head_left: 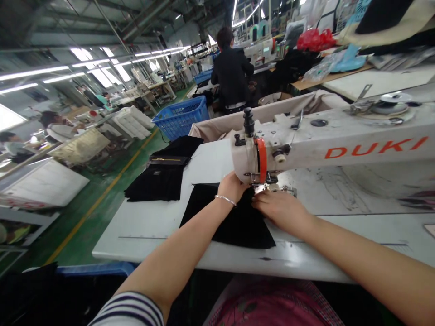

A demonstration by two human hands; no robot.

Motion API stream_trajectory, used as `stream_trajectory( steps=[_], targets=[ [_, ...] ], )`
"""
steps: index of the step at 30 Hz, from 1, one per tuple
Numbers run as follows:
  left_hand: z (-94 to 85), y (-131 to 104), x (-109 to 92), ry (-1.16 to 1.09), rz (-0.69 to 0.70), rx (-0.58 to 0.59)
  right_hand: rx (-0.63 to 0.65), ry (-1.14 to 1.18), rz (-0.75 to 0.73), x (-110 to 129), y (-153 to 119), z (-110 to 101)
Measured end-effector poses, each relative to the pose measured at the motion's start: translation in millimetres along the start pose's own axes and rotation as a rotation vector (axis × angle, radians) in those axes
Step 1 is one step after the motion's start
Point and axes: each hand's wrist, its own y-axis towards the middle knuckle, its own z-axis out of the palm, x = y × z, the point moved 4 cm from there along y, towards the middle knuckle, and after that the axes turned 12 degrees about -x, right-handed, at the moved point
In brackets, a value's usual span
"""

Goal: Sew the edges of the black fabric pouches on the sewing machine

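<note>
- On the white tabletop (125, 246): flat black fabric piece (241, 231), under the white-and-orange metal sewing machine's (299, 156) head.
- Left hand (233, 188), right hand (282, 208): fingers touching fabric (opening indeterminable).
- Apparently guiding; further movement calls for flat fabric, clear fingertips.

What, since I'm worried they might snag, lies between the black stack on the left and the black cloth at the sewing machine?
Only a narrow strip of bare white table separates the stack from the cloth, as the head view shows.
</note>
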Motion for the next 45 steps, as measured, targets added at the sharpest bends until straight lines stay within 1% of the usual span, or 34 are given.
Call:
stream_trajectory(
  steps=[4, 6, 8, 9, 11, 14, 17, 19, 22, 24, 29, 33, 37, 40, 43, 45],
  targets=[
    [1.9, -35, -8, -0.066, 0.123, -0.027, -0.025, 0.010, -0.030, 1, -19, 1],
    [1.3, -50, -11, -0.116, 0.236, -0.034, -0.040, 0.018, -0.027, 2, -22, 2],
    [0.1, -58, -11, -0.168, 0.355, -0.060, -0.062, 0.026, -0.024, 3, -21, 2],
    [-0.7, -59, -10, -0.191, 0.398, -0.075, -0.074, 0.028, -0.023, 3, -20, 1],
    [-2.0, -57, -6, -0.222, 0.433, -0.090, -0.079, 0.021, -0.013, 4, -18, 1],
    [-4.1, -50, 0, -0.233, 0.462, -0.051, -0.061, 0.003, 0.008, 7, -15, 3],
    [-5.8, -47, -1, -0.226, 0.503, -0.013, -0.038, 0.004, 0.013, 8, -14, 4],
    [-6.1, -49, -4, -0.232, 0.497, -0.038, -0.036, 0.023, 0.017, 6, -14, 4],
    [-4.5, -55, -8, -0.248, 0.440, -0.105, -0.056, 0.070, 0.025, 2, -16, 1],
    [-3.1, -57, -9, -0.261, 0.407, -0.121, -0.059, 0.088, 0.027, 0, -17, 0],
    [-3.1, -56, -5, -0.310, 0.386, -0.080, -0.019, 0.085, 0.032, 1, -17, 2],
    [-4.7, -53, -1, -0.332, 0.389, -0.073, -0.014, 0.083, 0.056, 2, -14, 2],
    [-4.9, -49, -3, -0.337, 0.393, -0.065, 0.017, 0.054, 0.086, 2, -12, 0],
    [-3.2, -47, -4, -0.330, 0.391, -0.055, 0.024, 0.061, 0.086, 2, -11, 3],
    [-2.7, -47, 3, -0.303, 0.385, -0.048, 0.034, 0.052, 0.072, 2, -8, 10],
    [-6.2, -50, 6, -0.283, 0.396, -0.051, 0.068, -0.001, 0.059, 4, -2, 6]
  ],
)
